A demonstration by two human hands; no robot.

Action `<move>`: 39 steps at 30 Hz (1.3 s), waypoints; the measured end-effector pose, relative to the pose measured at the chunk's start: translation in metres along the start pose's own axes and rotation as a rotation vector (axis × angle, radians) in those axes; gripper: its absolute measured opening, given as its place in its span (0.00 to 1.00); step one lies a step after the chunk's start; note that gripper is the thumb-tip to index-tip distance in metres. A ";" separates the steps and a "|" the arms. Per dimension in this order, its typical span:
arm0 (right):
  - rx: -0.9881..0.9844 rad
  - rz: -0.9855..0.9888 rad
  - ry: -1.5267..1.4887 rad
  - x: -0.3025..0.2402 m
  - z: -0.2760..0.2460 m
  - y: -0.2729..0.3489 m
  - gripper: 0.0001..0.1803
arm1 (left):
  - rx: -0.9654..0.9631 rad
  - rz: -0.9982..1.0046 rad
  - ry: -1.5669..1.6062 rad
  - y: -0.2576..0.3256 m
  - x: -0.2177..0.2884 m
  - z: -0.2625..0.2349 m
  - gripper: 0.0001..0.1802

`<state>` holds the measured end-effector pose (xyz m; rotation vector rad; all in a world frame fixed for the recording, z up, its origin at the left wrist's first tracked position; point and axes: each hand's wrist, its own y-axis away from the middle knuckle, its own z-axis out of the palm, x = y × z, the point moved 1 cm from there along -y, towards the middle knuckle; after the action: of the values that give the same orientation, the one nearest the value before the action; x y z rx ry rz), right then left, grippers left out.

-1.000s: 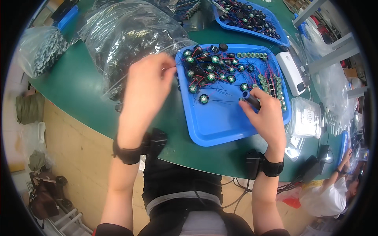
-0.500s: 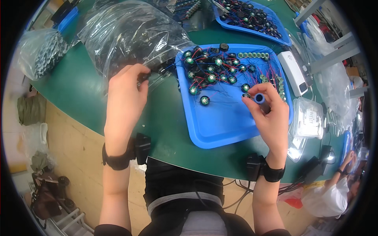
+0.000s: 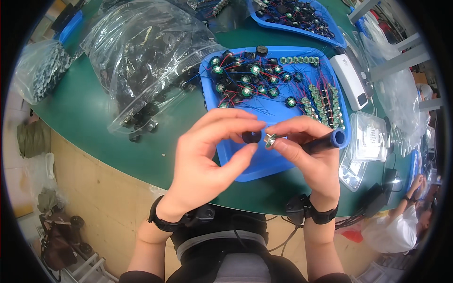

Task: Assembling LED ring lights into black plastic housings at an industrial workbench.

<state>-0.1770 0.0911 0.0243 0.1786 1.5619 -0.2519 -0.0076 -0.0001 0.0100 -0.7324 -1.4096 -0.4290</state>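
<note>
My left hand (image 3: 212, 155) pinches a small black ring-shaped part (image 3: 251, 137) between thumb and fingertips. My right hand (image 3: 306, 151) holds a small silver round piece (image 3: 270, 140) at its fingertips and a dark tool with a blue tip (image 3: 330, 140) across its palm. The two small parts almost touch above the near edge of a blue tray (image 3: 245, 165). The tray carries several small green-topped round parts with red and blue wires (image 3: 250, 82).
A large clear plastic bag of black parts (image 3: 141, 61) lies left of the tray on the green table (image 3: 85, 113). A second blue tray (image 3: 302, 19) sits farther back. A white device (image 3: 351, 80) and clear plastic boxes (image 3: 368, 141) are to the right. Another person (image 3: 406, 212) sits at the lower right.
My left hand came from the plastic bag toward the middle with the black ring. My right hand lifted from the tray and both hands met in front of me.
</note>
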 end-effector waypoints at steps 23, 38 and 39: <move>-0.131 0.071 -0.144 0.002 -0.008 0.000 0.06 | -0.085 0.038 -0.183 0.002 0.029 0.004 0.26; -0.006 0.043 0.006 -0.001 0.001 0.000 0.06 | -0.032 -0.102 0.070 -0.001 0.024 -0.001 0.24; -0.008 0.062 -0.115 0.000 0.001 0.001 0.06 | -0.034 -0.110 0.069 0.000 0.026 -0.002 0.24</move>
<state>-0.1756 0.0916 0.0238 0.2030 1.4409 -0.2035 -0.0026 0.0026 0.0356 -0.6635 -1.3850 -0.5602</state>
